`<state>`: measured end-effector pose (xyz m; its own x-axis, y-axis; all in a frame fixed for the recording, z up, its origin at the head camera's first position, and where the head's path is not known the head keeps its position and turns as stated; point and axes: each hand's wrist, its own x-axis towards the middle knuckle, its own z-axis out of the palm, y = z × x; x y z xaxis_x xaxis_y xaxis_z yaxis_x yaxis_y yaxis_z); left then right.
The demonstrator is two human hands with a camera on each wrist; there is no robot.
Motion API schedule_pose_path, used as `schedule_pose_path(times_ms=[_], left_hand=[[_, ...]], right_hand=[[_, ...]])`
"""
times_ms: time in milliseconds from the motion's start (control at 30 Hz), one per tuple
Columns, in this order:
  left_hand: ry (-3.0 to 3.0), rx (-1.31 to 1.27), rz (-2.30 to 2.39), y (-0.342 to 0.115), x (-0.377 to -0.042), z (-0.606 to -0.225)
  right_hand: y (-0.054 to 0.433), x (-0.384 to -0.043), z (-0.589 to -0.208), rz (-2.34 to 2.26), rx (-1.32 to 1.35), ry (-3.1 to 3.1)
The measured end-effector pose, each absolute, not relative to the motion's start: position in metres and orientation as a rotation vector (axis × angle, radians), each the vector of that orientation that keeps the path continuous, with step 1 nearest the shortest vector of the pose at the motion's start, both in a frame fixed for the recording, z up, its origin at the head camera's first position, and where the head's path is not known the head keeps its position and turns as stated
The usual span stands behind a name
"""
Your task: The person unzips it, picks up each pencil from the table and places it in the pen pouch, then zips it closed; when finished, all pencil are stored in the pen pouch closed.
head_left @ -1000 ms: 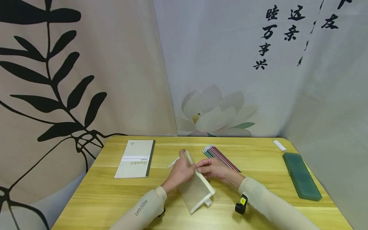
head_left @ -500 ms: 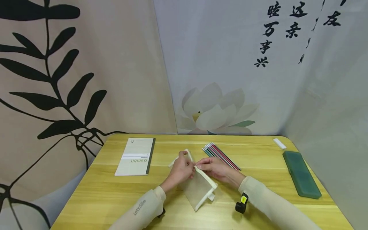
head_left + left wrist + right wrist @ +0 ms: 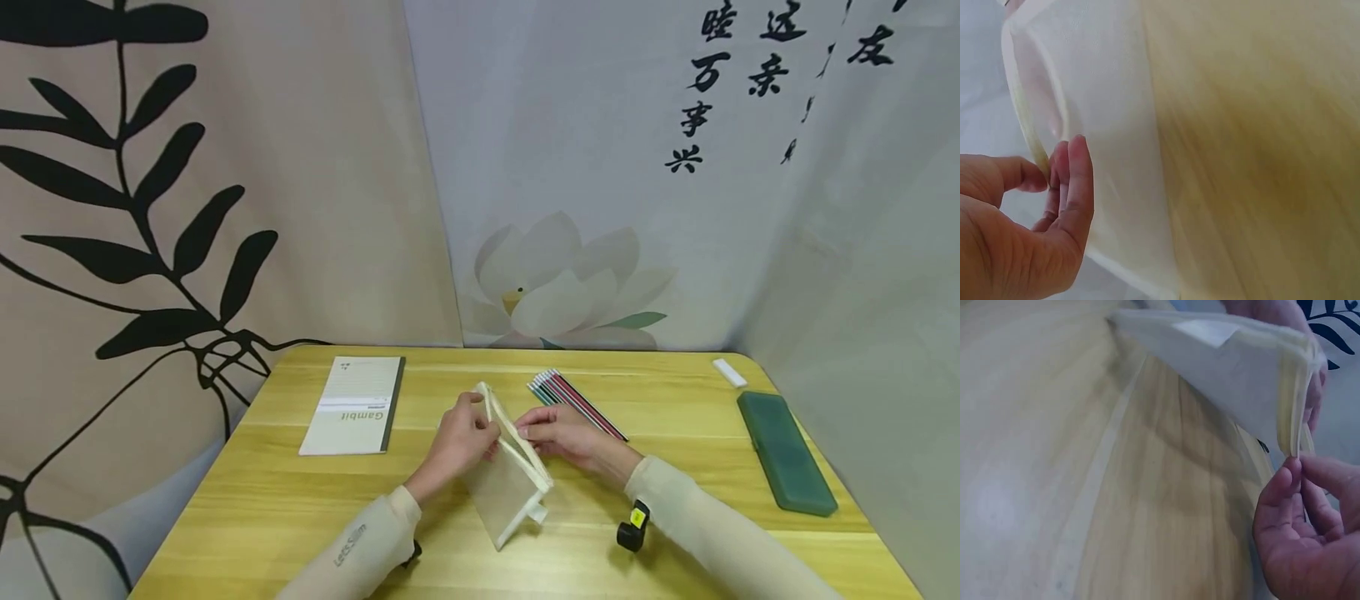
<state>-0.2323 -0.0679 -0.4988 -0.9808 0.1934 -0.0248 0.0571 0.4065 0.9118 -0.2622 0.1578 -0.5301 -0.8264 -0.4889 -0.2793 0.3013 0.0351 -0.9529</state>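
- Fingers of the left hand (image 3: 459, 439) pinch one cream-trimmed lip of a pale mesh zipper pouch (image 3: 504, 492); in the left wrist view the thumb and fingertips (image 3: 1072, 164) close on that edge.
- Right hand (image 3: 557, 435) pinches the opposite lip, fingertips (image 3: 1285, 481) pressed together on the trim, as the right wrist view shows.
- Pouch mouth is held slightly apart between the two hands, the trim (image 3: 517, 437) running diagonally between them.
- Pouch stands tilted on the wooden table (image 3: 675, 433), its lower corner resting on the tabletop in front of the person, near the table's middle.
- Coloured pencils (image 3: 573, 402) lie in a row just beyond the right hand.
- Notebook (image 3: 356, 406) marked "Gambit" lies flat to the left of the left hand, apart from it.
- Green pencil case (image 3: 783, 454) lies near the right edge, with a white eraser (image 3: 729, 372) beyond it toward the far corner.
- Printed fabric backdrops (image 3: 225, 167) hang behind the table.
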Motion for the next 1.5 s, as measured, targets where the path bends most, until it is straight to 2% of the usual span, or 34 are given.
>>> schedule_pose_path(times_ms=[200, 500, 767, 1500], left_hand=[[2.525, 0.188, 1.626, -0.079, -0.231, -0.491], [2.794, 0.112, 1.304, -0.093, -0.235, -0.486], [2.622, 0.225, 1.389, -0.099, -0.235, -0.475], [2.450, 0.182, 1.550, -0.100, -0.229, -0.461]], right_hand=[[0.159, -0.261, -0.534, -1.828, -0.191, 1.892], [0.159, -0.261, -0.534, -1.805, -0.200, 2.027], [0.157, -0.257, -0.530, -1.793, -0.244, 2.083], [0.158, -0.257, -0.537, -1.758, -0.256, 2.150]])
